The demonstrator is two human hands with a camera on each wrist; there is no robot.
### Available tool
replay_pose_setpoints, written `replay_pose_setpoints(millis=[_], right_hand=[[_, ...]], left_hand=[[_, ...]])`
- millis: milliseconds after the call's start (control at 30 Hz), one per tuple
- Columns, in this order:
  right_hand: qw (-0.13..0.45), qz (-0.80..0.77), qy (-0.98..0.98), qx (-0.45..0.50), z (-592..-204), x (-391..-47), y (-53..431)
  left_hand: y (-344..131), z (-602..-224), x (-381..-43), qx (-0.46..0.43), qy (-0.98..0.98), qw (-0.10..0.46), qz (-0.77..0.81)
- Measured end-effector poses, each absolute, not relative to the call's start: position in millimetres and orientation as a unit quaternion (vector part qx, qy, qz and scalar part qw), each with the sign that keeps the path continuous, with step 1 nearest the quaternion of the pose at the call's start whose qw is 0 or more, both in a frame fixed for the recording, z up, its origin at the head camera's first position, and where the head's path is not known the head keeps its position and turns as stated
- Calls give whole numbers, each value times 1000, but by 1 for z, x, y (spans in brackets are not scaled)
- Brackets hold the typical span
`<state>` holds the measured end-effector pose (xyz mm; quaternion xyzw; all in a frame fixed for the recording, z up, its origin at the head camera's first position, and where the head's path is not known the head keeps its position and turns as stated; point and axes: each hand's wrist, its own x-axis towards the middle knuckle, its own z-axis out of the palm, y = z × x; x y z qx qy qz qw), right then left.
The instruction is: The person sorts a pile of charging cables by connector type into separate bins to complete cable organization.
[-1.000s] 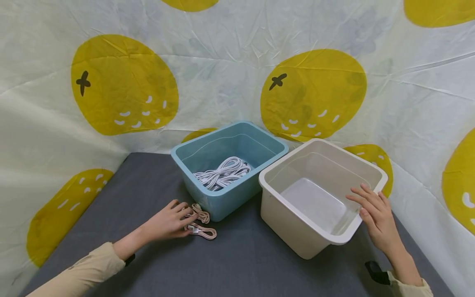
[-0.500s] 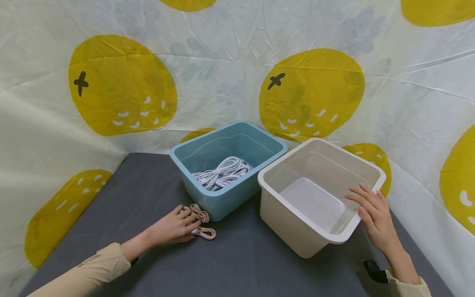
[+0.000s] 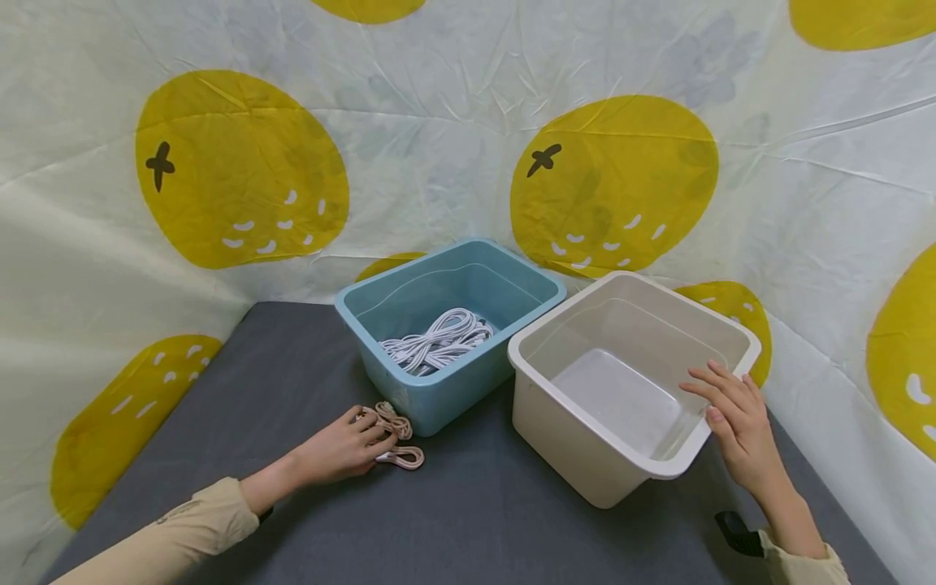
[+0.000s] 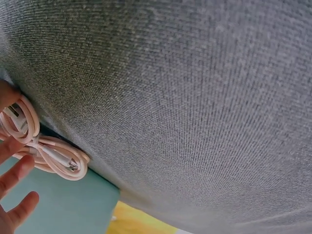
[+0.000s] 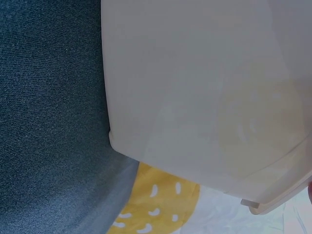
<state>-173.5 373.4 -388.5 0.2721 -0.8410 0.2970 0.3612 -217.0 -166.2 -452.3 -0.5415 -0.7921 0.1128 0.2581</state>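
Observation:
On the grey cloth, my left hand (image 3: 344,447) reaches over two coiled pale-pink charging cables beside the blue tub (image 3: 431,406). The nearer cable (image 3: 409,458) is pinched between thumb and index finger, its loop and metal plug showing in the left wrist view. The farther cable (image 4: 68,158) lies against the tub's wall, the other fingers spread over it. Several bundled white cables (image 3: 446,337) lie inside the blue tub. My right hand (image 3: 742,431) rests at the right rim of the beige tub (image 3: 556,455), fingers relaxed and extending over its inside.
The two tubs stand side by side, their rims close together. Grey cloth (image 3: 453,528) covers the table. A white curtain (image 3: 439,162) printed with yellow fruit hangs behind and at both sides. Inside the beige tub only its pale floor (image 3: 617,398) shows.
My left hand has moved slightly right and down onto the pink cables, its fingers closing in. The nearer cable has shifted slightly left. My right hand and both tubs have stayed in place.

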Motion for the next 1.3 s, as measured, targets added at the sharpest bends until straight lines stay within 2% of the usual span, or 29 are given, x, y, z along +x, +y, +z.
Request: replay_pose_setpoints(millis=[233, 600, 1300], right_hand=[[361, 300, -840, 272, -389, -173, 373], [359, 307, -839, 271, -388, -174, 372], [362, 301, -841, 267, -390, -176, 374]], left_hand=[[-167, -452, -214, -538, -791, 274, 100], [-170, -447, -211, -527, -800, 262, 119], [-172, -408, -207, -518, -787, 309, 129]])
